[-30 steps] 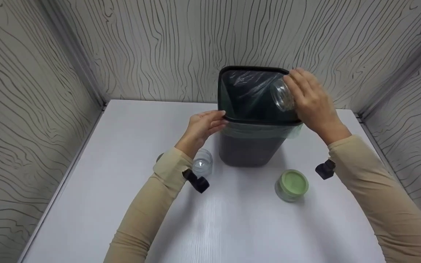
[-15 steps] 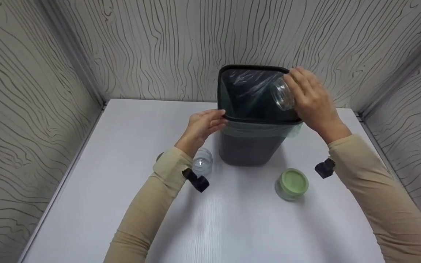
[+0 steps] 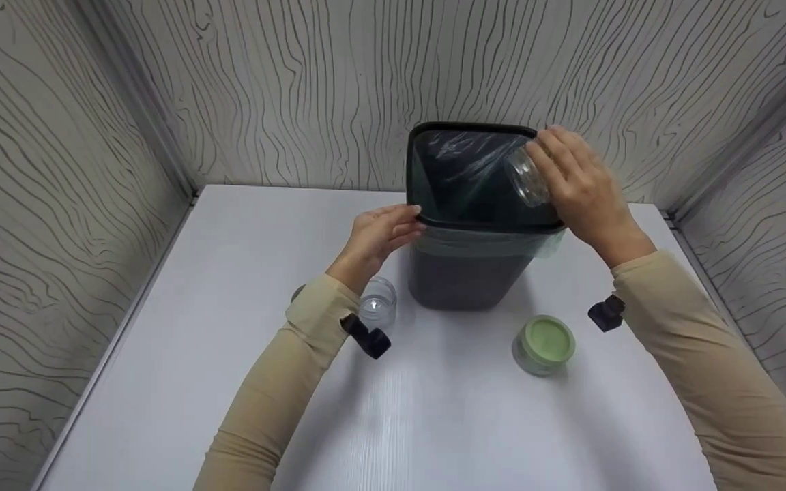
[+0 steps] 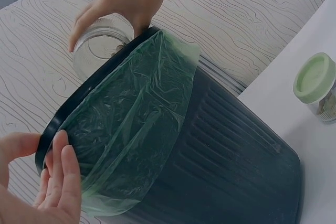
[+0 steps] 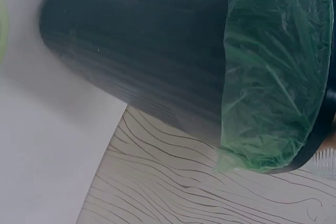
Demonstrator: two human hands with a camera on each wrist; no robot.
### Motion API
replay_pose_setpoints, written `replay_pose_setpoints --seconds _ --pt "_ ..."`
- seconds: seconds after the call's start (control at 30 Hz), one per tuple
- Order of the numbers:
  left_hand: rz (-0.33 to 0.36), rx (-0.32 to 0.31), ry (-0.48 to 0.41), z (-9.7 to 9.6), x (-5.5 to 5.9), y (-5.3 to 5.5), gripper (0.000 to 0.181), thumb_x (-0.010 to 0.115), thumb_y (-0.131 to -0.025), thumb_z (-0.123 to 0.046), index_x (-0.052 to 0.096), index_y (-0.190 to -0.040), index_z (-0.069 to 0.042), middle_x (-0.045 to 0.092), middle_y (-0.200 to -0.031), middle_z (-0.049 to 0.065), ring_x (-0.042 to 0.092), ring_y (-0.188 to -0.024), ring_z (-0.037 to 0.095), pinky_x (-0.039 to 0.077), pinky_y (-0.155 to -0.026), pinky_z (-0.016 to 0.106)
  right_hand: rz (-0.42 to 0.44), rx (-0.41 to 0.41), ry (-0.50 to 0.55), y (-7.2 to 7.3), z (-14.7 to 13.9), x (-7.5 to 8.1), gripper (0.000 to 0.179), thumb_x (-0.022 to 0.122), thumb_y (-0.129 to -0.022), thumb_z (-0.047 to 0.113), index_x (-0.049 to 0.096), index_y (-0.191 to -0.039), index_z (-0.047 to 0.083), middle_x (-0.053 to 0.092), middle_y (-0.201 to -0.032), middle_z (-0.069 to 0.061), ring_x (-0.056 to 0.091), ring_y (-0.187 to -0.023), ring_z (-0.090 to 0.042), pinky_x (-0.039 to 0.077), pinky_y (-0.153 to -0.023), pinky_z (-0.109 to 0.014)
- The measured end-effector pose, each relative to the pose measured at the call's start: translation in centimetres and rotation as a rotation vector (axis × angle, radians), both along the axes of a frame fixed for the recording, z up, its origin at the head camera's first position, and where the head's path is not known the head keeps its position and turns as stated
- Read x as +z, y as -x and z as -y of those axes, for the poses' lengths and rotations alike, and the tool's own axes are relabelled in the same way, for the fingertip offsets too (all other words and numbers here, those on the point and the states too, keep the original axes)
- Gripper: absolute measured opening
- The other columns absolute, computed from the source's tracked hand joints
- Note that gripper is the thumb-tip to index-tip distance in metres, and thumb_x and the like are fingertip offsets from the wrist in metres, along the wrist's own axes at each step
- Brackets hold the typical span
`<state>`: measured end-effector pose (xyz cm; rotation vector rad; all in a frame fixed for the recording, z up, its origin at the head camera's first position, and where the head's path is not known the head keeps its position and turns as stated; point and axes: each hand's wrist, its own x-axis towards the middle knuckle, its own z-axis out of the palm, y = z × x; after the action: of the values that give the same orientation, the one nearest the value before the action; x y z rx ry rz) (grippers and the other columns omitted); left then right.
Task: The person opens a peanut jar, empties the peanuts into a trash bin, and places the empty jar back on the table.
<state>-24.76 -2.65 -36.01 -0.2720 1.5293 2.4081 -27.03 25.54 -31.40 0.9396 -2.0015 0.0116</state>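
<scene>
A dark trash bin [image 3: 468, 279] stands at the back of the white table, lined with a thin green bag [image 4: 142, 114] folded over its rim. My left hand [image 3: 383, 235] pinches the near left corner of the rim between thumb and fingers. Over the far right side of the bin's mouth, my right hand [image 3: 580, 187] grips a clear glass jar [image 3: 528, 176]. That jar is tilted, with its open end towards the bin's inside. A small brownish spot shows at the jar in the left wrist view; I cannot tell what it is.
A second clear jar [image 3: 378, 307] stands beside my left wrist. To the right, in front of the bin, is a jar with a green lid [image 3: 548, 341]. A small round edge [image 3: 298, 292] peeks out behind my left sleeve. Wood-patterned panels [image 3: 297, 82] enclose the table.
My right hand's fingers and the glass jar have shifted very slightly, with the jar tipped a touch more. My left hand keeps its place on the rim.
</scene>
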Motion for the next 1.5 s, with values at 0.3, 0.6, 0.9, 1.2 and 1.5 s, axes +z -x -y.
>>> replay_pose_setpoints --seconds 0.3,0.6,0.9,1.2,1.5 --pt "-0.007 0.001 0.003 0.08 -0.07 -0.05 0.035 0.063 -0.090 -0.006 0.058 -0.122 0.008 0.068 -0.076 -0.001 0.067 -0.067 0.006 0.058 -0.067 0.015 0.016 -0.001 0.021 -0.07 -0.14 0.06 0.047 0.052 -0.084 -0.019 0.055 -0.128 -0.003 0.058 -0.128 -0.025 0.053 -0.122 -0.041 0.047 -0.105 -0.050" --pt "-0.007 0.001 0.001 0.09 0.04 -0.17 0.033 0.063 -0.090 -0.006 0.059 -0.120 0.008 0.068 -0.075 -0.001 0.067 -0.067 0.006 0.058 -0.067 0.015 0.001 0.037 -0.028 -0.08 -0.02 0.17 0.044 0.049 -0.087 -0.015 0.056 -0.129 -0.002 0.059 -0.128 -0.025 0.054 -0.122 -0.041 0.047 -0.105 -0.051" --pt "0.002 -0.004 0.012 0.13 -0.05 -0.12 0.033 0.063 -0.090 -0.007 0.060 -0.120 0.007 0.068 -0.074 -0.001 0.067 -0.067 0.006 0.058 -0.067 0.014 -0.017 0.021 -0.062 -0.13 -0.16 0.16 0.046 0.049 -0.088 -0.016 0.055 -0.131 -0.001 0.058 -0.131 -0.024 0.053 -0.124 -0.039 0.046 -0.106 -0.050" --pt "-0.008 -0.011 0.008 0.08 0.02 -0.17 0.033 0.063 -0.090 -0.008 0.060 -0.119 0.007 0.068 -0.075 -0.001 0.068 -0.067 0.006 0.058 -0.067 0.014 -0.034 0.016 -0.021 -0.15 -0.39 0.31 0.044 0.046 -0.090 -0.016 0.055 -0.130 -0.001 0.059 -0.129 -0.025 0.053 -0.123 -0.040 0.043 -0.111 -0.046" --pt "-0.018 -0.011 -0.008 0.14 0.01 -0.28 0.033 0.062 -0.091 -0.007 0.059 -0.120 0.008 0.068 -0.074 -0.002 0.068 -0.066 0.006 0.058 -0.065 0.014 -0.026 0.009 -0.017 -0.23 -0.45 0.24 0.047 0.047 -0.086 -0.018 0.055 -0.129 -0.001 0.059 -0.129 -0.025 0.053 -0.123 -0.040 0.042 -0.112 -0.044"
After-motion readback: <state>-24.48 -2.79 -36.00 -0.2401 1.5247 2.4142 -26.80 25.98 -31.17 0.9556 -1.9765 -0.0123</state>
